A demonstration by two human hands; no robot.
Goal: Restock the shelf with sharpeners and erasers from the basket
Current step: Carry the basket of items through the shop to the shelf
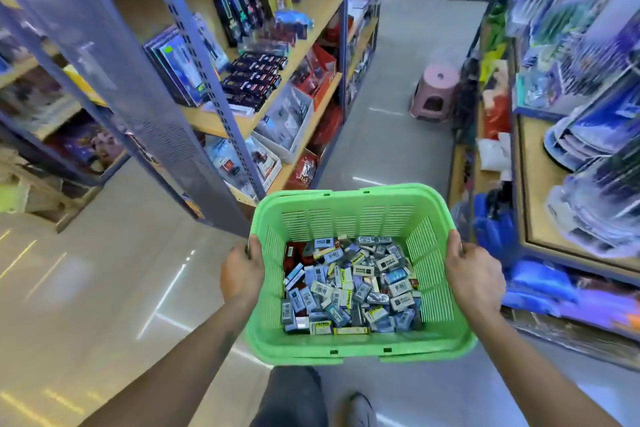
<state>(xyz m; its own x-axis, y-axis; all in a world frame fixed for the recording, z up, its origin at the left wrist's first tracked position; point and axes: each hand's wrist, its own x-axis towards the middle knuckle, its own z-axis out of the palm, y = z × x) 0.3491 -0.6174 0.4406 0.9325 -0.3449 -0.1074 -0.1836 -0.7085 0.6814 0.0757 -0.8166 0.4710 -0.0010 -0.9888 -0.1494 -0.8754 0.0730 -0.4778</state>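
Note:
A green plastic basket (349, 215) is carried in front of me above the aisle floor. Its bottom is covered with several small boxed erasers and sharpeners (349, 291), mostly white, grey and blue, with a few red packs at the back left. My left hand (242, 274) grips the basket's left rim, fingers curled over the edge. On the opposite rim my right hand (472, 276) holds on the same way. Which shelf takes these items cannot be told.
A blue-framed shelf unit (221, 80) with boxed goods stands to the left. Another shelf (540, 156) with pen displays and blue packs runs along the right. A pink stool (434, 90) stands in the aisle ahead. My legs and shoe show below the basket.

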